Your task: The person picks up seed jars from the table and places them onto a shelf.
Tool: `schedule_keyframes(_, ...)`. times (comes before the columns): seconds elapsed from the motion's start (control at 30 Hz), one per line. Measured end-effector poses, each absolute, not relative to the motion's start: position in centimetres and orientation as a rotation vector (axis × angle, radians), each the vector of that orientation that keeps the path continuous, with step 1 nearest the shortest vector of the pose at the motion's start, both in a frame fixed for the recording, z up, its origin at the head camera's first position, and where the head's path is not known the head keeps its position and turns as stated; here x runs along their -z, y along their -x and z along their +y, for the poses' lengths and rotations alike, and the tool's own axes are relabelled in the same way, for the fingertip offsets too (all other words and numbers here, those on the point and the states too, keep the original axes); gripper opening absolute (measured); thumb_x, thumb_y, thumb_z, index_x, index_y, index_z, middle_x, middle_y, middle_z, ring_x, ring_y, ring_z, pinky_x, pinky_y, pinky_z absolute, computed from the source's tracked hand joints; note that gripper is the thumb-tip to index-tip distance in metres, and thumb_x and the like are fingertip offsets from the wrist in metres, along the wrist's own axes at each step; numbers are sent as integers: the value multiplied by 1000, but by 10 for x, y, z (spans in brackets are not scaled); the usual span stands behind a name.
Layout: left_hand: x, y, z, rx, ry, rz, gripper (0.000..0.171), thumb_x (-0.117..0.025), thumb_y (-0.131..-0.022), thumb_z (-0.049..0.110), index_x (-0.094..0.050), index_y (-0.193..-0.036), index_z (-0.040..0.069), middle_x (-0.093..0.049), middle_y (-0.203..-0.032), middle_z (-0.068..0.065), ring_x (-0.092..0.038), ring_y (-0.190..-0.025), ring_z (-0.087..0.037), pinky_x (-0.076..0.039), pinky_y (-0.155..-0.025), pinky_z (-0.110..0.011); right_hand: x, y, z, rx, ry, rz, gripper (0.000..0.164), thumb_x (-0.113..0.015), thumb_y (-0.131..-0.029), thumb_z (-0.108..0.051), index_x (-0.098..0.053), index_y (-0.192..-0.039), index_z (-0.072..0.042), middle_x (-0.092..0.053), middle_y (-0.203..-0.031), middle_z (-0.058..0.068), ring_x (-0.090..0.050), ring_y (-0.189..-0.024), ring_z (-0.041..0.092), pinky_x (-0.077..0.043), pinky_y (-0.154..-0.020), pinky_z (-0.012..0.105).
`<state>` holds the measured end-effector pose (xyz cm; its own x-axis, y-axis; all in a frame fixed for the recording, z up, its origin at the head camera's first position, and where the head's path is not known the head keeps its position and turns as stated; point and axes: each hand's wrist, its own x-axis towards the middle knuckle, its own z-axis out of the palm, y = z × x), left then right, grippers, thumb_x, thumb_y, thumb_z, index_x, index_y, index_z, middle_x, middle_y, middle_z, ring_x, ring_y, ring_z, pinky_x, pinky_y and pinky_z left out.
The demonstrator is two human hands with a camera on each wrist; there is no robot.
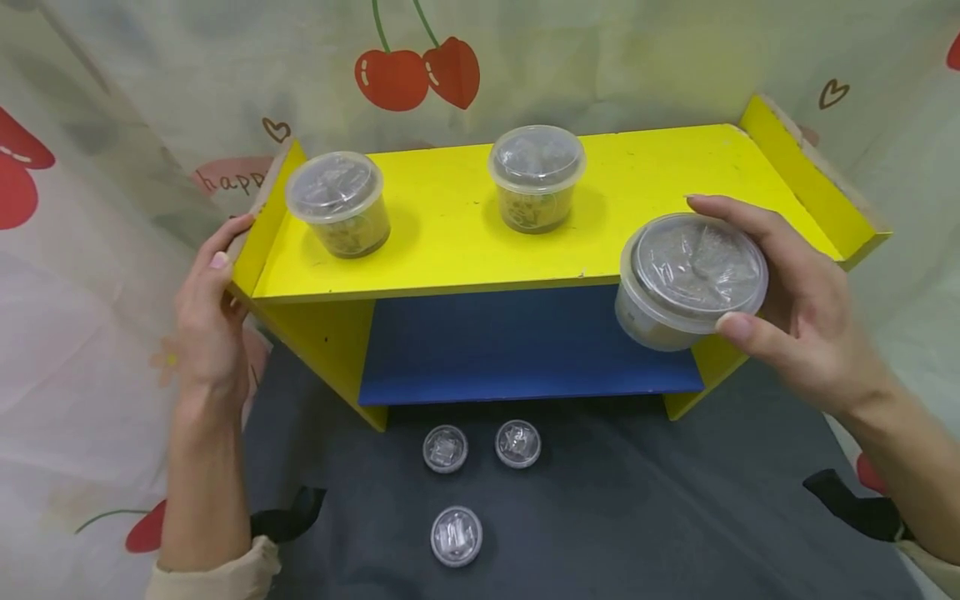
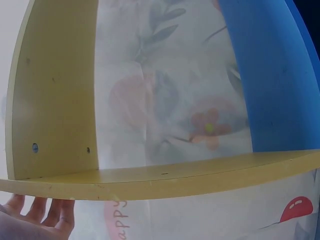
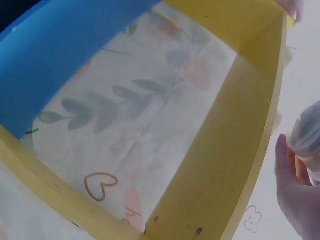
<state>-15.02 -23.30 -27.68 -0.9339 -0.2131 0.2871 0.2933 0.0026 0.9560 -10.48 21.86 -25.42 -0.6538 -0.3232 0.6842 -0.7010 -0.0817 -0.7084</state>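
Note:
In the head view my right hand point(image 1: 810, 308) grips a lidded plastic tub point(image 1: 660, 321) by its sides, thumb at the near rim, in front of the yellow shelf's right part. Two similar tubs stand on the yellow top board point(image 1: 442, 217): one tub point(image 1: 348, 225) at the left end, another tub point(image 1: 534, 204) near the middle. My left hand point(image 1: 210, 317) holds the raised left end panel point(image 1: 270, 221) of the shelf, fingers on its outer side. The right wrist view shows part of the held tub point(image 3: 310, 135) at the right edge.
A blue lower board point(image 1: 525, 350) spans the shelf beneath the top. Several small round lidded containers, among them a front one point(image 1: 456, 537), lie on the dark cloth point(image 1: 637, 508). A raised panel point(image 1: 817, 179) closes the right end. Behind hangs a cherry-print curtain point(image 1: 637, 67).

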Motion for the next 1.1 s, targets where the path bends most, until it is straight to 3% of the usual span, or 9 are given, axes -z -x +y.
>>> schedule_keyframes(0.27, 275, 150, -234, 1978, 78, -1961, 43, -38, -103, 29, -57, -139, 17, -49, -137, -7, -46, -122, -25, -32, -105, -38, 244, 116, 226, -1857, -1060, -1903, 61, -65, -85, 4, -45, -142, 9, -54, -133, 21, -51, -114, 29, -44, -96, 23)
schedule_keyframes(0.67, 275, 150, -235, 1988, 81, -1929, 42, -38, -103, 27, -59, -138, 15, -51, -96, -6, -48, -120, -25, -35, -101, -34, 227, 131, 237, -2022, -845, -1969, 65, -54, -83, 17, -45, -146, 1, -50, -133, 20, -52, -111, 28, -45, -94, 20)
schedule_keyframes(0.9, 275, 150, -235, 1993, 94, -1920, 42, -38, -103, 26, -59, -138, 14, -54, -128, -9, -47, -122, -25, -35, -102, -34, 225, 141, 238, -2201, -766, -1915, 61, -49, -85, 24, -49, -143, 3, -46, -131, 17, -56, -102, 26, -51, -87, 20)
schedule_keyframes(1.1, 275, 151, -236, 1979, 87, -1924, 41, -38, -103, 26, -59, -137, 15, -55, -95, -6, -50, -115, -25, -38, -96, -32, 221, 150, 239, -2182, -682, -1939, 60, -53, -88, 24, -49, -143, 1, -49, -130, 18, -56, -102, 27, -49, -91, 19)
